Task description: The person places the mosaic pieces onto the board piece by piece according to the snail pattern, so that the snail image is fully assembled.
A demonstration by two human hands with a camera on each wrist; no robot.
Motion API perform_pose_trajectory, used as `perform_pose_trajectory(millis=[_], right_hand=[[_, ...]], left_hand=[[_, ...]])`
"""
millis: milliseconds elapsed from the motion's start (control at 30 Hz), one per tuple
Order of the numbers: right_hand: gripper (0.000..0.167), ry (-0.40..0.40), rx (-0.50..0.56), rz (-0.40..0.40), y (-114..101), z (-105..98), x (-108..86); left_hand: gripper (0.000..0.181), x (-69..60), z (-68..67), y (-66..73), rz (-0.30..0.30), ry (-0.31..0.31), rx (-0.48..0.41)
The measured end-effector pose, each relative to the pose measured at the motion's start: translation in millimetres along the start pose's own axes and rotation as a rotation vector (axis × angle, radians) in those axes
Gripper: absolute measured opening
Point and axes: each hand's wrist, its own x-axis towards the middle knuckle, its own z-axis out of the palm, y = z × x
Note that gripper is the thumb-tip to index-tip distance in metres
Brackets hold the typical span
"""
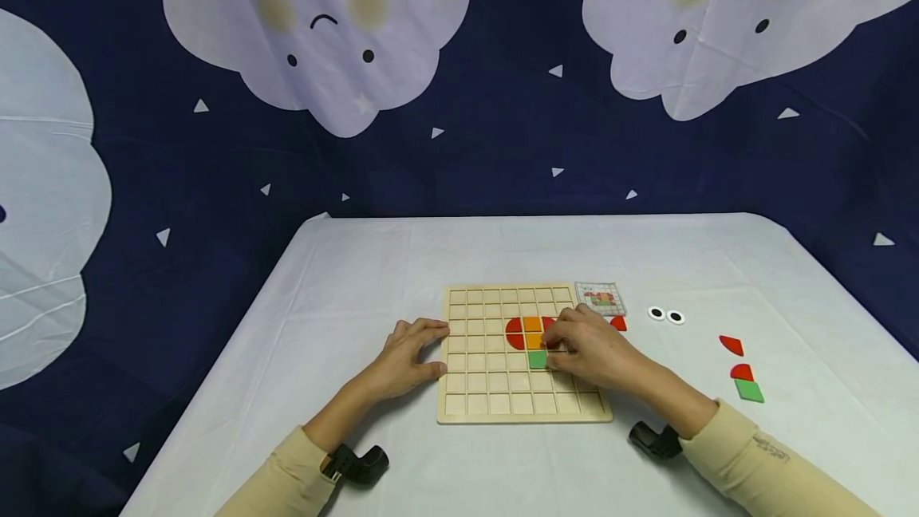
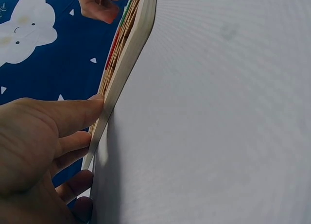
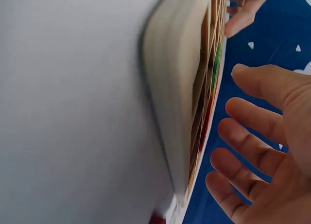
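Note:
A wooden grid board (image 1: 488, 403) lies flat on the white table. My left hand (image 1: 402, 361) touches its left edge with thumb and fingertips, the fingers fairly straight. Over the right half of the board hovers my right hand (image 1: 599, 349); the right wrist view shows its fingers (image 3: 250, 139) spread, with nothing between them and the thumb. Red rounded pieces (image 1: 514, 340), orange squares (image 1: 531, 324) and a green piece (image 1: 537, 360) sit in the middle cells, just left of the right fingertips. The right hand partly hides another red piece (image 1: 549, 322).
A small pattern card (image 1: 601, 297) lies at the board's upper right corner, with a red piece (image 1: 618, 324) below it. Farther right are two eye discs (image 1: 656, 313), red pieces (image 1: 732, 345) and a green piece (image 1: 750, 391). A dark cloud-print cloth (image 1: 431, 174) hangs behind.

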Motion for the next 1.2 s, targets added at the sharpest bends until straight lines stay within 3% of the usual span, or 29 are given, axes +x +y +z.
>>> perform_pose_trajectory(millis=[300,633,933,1200], right_hand=[[0.022,0.033,-0.008,0.141,30,-27,-22.7],[0.031,0.094,-0.108,0.339,92,-60,-74.9],[0.043,0.057,-0.117,0.508,134,-73,-114.5],[0.045,0.044,-0.131,0.531,145,-78,-134.8]], left_hand=[[0.055,-0.2,-1.8,1.5,-0.011,-0.017,-0.016],[0.056,-0.6,-2.2,0.6,-0.018,-0.026,-0.022],[0.055,-0.7,-1.8,1.7,-0.019,-0.028,-0.024],[0.056,-0.1,-1.8,1.7,-0.024,-0.026,-0.022]])
